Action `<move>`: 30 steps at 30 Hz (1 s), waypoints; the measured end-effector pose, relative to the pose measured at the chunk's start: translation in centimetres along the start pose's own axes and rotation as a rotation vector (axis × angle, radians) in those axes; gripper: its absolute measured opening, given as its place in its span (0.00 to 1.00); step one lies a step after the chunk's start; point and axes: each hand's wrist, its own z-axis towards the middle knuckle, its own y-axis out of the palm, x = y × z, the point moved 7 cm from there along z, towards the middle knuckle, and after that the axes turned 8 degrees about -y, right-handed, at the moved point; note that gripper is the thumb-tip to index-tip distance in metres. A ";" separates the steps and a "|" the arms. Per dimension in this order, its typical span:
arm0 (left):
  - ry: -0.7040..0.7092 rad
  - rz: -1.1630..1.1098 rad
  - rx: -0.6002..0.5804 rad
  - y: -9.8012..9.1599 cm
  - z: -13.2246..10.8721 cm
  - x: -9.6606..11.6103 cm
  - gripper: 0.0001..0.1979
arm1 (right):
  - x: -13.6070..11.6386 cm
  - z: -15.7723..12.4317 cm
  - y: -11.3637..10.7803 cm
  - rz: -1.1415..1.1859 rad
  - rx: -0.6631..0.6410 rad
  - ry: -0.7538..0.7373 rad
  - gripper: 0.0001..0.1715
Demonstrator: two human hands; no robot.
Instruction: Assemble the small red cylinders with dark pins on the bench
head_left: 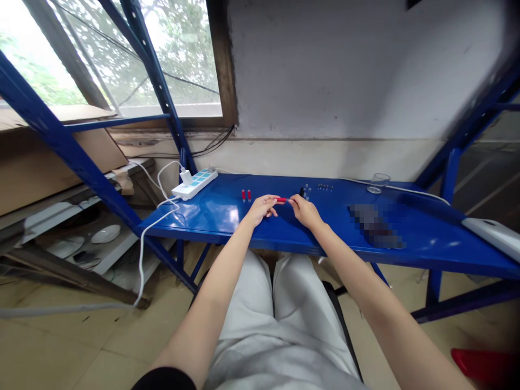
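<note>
A slim red tube (281, 200) lies level between my two hands, just above the blue table. My left hand (263, 209) pinches its left part, with the other fingers loosely curled. At the right end, where a narrow paler piece shows, my right hand (305, 211) is closed. Whether that piece is clear or metal I cannot tell. Left of my hands, two small red cylinders (246, 195) stand upright side by side. Behind my right hand are a small black piece (301, 192) and some clear pieces (307, 190). Several tiny metallic parts (325, 187) stand farther right.
A white power strip (195, 184) with a plugged-in cable sits at the table's left end. A drinking glass (378, 183) stands at the back right, behind a dark pixelated object (376, 225). A white object (493, 233) lies at the right edge. Blue posts (156, 76) frame the blue table (211, 214).
</note>
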 end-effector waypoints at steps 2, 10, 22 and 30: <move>0.009 -0.009 0.014 -0.2 0.1 0.0 0.16 | 0.1 -0.1 -0.1 0.027 0.019 0.002 0.19; -0.012 0.018 0.006 -0.1 0.0 -0.1 0.17 | -0.3 0.0 0.1 0.055 0.002 -0.024 0.21; 0.029 -0.017 0.206 -1.8 0.0 0.4 0.15 | 0.3 0.0 -0.7 -0.014 0.083 0.025 0.19; 0.005 0.108 0.021 -0.1 0.1 -0.2 0.19 | -1.3 0.3 -1.5 0.042 0.157 -0.163 0.19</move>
